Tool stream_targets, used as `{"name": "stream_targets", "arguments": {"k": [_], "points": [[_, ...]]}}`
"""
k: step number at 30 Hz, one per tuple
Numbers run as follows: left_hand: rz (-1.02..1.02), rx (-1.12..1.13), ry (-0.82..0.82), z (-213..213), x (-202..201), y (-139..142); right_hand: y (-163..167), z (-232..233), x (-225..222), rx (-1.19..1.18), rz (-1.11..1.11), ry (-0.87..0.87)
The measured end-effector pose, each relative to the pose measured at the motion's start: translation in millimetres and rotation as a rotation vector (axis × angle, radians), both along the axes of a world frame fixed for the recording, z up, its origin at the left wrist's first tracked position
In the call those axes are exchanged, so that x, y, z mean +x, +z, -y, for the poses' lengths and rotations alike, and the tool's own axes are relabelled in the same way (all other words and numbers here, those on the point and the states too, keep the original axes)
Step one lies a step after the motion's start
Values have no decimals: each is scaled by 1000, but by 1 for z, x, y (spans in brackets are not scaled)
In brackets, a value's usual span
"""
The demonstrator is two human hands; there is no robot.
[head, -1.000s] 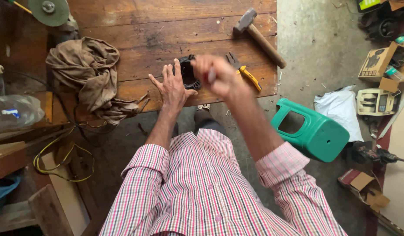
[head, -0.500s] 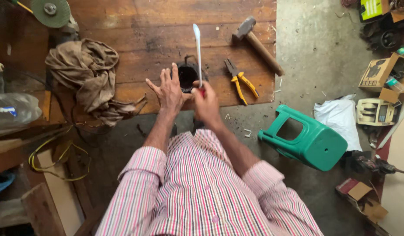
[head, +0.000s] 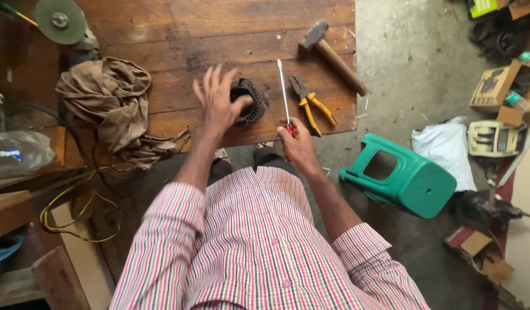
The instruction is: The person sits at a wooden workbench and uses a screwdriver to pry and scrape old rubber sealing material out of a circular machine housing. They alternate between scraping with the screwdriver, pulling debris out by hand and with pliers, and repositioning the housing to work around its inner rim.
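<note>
Looking down from the head view: left hand (head: pixel 216 103) spread flat, touching the dark round motor part (head: pixel 249 102) on the counter (head: pixel 162 40). Right hand (head: pixel 298 143), grip pinching the screwdriver (head: pixel 283 92) by its handle, shaft pointing away, just right of the part.

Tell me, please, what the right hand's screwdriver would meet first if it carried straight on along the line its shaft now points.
The right hand holds the screwdriver pointing up the wooden table. Beyond its tip only bare planks show; the pliers and hammer lie to its right. The way looks free, though height is hard to judge.
</note>
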State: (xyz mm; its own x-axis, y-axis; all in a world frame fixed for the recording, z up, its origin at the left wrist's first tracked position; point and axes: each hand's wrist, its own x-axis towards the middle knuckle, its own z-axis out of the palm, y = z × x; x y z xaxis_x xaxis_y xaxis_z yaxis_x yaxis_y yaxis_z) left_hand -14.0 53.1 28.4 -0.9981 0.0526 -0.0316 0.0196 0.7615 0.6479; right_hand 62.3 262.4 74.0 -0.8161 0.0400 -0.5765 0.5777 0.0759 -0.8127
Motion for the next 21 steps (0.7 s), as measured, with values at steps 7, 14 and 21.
{"name": "stream_targets", "arguments": {"k": [7, 14, 21], "points": [[-38, 102, 86, -13, -49, 12, -10, -2, 12, 10, -10, -15], [170, 120, 570, 25, -84, 15, -9, -5, 21, -17, 42, -68], [215, 4, 205, 44, -21, -11, 26, -8, 19, -72, 186, 110]]}}
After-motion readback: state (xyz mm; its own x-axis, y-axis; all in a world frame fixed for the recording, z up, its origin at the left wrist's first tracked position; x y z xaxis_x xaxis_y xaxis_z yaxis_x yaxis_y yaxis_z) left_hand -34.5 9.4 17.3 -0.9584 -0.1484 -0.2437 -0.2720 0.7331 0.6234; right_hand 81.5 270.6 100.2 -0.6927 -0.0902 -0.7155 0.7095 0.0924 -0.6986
